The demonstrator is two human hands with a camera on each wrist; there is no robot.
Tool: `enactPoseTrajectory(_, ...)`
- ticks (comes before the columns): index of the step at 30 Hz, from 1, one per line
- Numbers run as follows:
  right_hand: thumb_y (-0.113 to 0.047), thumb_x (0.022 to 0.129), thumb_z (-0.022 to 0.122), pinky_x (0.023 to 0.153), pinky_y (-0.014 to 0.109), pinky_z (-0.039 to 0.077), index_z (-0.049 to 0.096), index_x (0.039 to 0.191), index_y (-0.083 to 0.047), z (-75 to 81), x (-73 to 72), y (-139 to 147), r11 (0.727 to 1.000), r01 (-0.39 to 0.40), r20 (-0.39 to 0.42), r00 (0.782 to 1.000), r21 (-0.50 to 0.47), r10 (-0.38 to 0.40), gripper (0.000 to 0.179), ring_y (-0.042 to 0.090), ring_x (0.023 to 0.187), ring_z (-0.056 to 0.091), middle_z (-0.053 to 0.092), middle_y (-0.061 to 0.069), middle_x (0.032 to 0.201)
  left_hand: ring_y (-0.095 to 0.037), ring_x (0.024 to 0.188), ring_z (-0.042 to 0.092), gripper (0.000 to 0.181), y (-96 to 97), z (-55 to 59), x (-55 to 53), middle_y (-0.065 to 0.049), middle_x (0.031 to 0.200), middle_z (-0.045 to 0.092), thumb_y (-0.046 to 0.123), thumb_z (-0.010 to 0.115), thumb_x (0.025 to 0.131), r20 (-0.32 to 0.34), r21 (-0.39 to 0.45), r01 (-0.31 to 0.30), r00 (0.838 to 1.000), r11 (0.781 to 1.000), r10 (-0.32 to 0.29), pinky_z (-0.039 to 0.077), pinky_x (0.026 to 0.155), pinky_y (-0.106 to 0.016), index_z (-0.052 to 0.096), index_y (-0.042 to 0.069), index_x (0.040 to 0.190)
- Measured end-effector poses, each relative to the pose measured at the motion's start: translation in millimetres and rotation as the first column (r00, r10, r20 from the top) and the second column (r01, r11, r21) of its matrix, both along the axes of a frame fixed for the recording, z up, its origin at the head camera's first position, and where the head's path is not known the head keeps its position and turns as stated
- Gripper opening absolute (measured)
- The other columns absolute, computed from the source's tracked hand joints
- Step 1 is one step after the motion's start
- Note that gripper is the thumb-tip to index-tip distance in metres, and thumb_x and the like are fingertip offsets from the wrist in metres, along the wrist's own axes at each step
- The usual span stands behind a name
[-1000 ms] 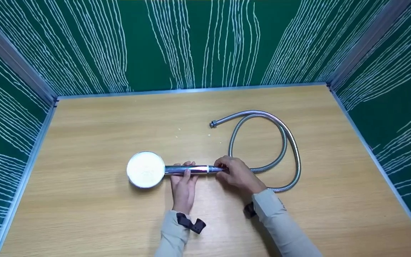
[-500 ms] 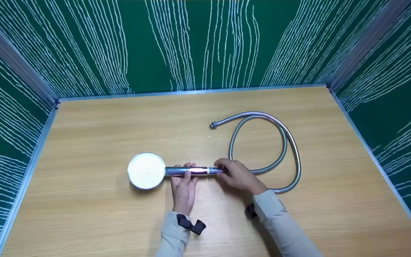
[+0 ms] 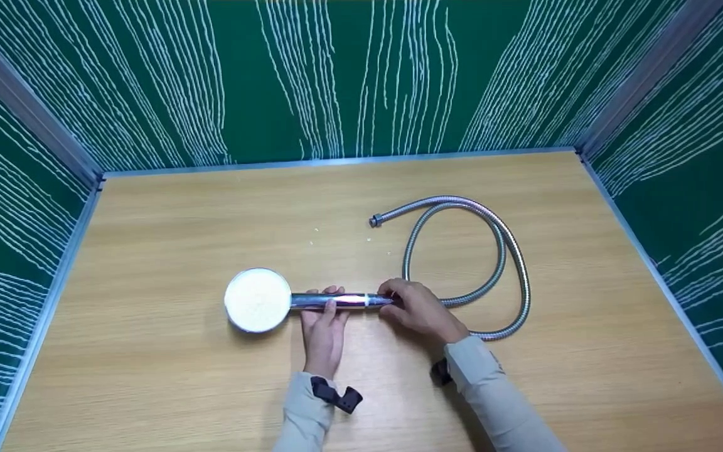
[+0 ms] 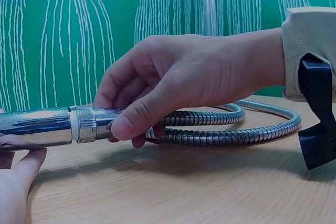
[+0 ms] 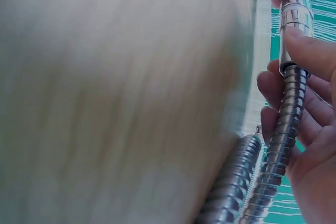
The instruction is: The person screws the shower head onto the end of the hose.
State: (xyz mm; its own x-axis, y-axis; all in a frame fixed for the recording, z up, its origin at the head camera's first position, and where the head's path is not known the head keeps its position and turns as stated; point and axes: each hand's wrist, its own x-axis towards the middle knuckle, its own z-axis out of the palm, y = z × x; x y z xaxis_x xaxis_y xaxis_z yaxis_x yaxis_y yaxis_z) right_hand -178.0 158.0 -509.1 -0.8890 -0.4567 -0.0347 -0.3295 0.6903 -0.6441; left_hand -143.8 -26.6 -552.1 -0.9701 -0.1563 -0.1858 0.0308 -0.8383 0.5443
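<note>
Far left, the round handheld shower head (image 3: pixel 257 300) sits at about 10 o'clock from your left hand (image 3: pixel 324 336), its white spray face up, above the counter (image 3: pixel 148 376). Judged by its looks, it is rigid, moderately light and the bulkiest part; a knock could mark the face, so it should not serve as the grip point.

Its chrome handle (image 3: pixel 346 300) runs toward 3 o'clock. Your left hand holds this handle, thumb on the near side, fingertips showing beyond. The polish will likely be slippery, and mid-handle is the sound place to hold against twisting.

Next, the handle ends at a pale ring (image 4: pixel 74 125), with the chrome conical connector nut (image 3: pixel 378 300) directly beside it. Whether the thread is fully seated cannot be told. At 12 o'clock from this joint lies the free-end nut (image 3: pixel 375 220) of the flexible metal shower hose (image 3: pixel 518 270).

Your right hand (image 3: pixel 421 307) grasps the connector nut, thumb on the chrome, fingers around the hose end. The nut should be stiff and hard; grip it rather than the coil.

Far right, the hose loops toward 2 o'clock from that hand. Expect it to be springy, bendable and inclined to drag against a turn.
</note>
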Motion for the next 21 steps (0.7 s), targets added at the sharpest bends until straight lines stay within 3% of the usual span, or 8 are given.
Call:
enactPoseTrajectory(9, -0.014, 0.089, 0.066, 0.089, 0.040, 0.052, 0.064, 0.109, -0.009, -0.2, 0.4, 1.1, 1.000, -0.025, -0.033, 0.999, 0.008, 0.025, 0.021, 0.020, 0.096, 0.062, 0.067, 0.006, 0.107, -0.022, 0.108, 0.055, 0.033, -0.2, 0.1, -0.2, -0.008, 0.107, 0.053, -0.011, 0.037, 0.094, -0.001, 0.008, 0.000, 1.000, 1.000, 0.000, 0.029, 0.111, -0.058, 0.028, 0.010, 0.118)
enactPoseTrajectory(16, -0.013, 0.090, 0.065, 0.081, 0.038, 0.052, 0.065, 0.106, -0.006, -2.4, 0.3, 2.1, 0.998, -0.065, -0.092, 0.994, 0.004, 0.065, 0.018, 0.017, 0.087, 0.059, 0.067, 0.006, 0.101, -0.022, 0.107, 0.057, 0.032, -0.5, -0.8, 1.1, -0.005, 0.104, 0.056, -0.009, 0.045, 0.092, -0.027, 0.017, -0.002, 1.000, 1.000, 0.002, 0.044, 0.102, -0.047, 0.033, 0.011, 0.114)
enactPoseTrajectory(21, -0.014, 0.090, 0.064, 0.081, 0.038, 0.053, 0.065, 0.108, -0.005, -1.9, 1.1, 2.5, 0.998, -0.059, -0.093, 0.994, 0.009, 0.060, 0.020, 0.017, 0.087, 0.060, 0.068, 0.007, 0.101, -0.023, 0.107, 0.057, 0.031, -0.6, 0.1, 0.1, -0.005, 0.105, 0.055, -0.011, 0.042, 0.092, -0.004, 0.039, -0.002, 1.000, 0.999, 0.003, 0.042, 0.103, -0.047, 0.036, 0.009, 0.114)
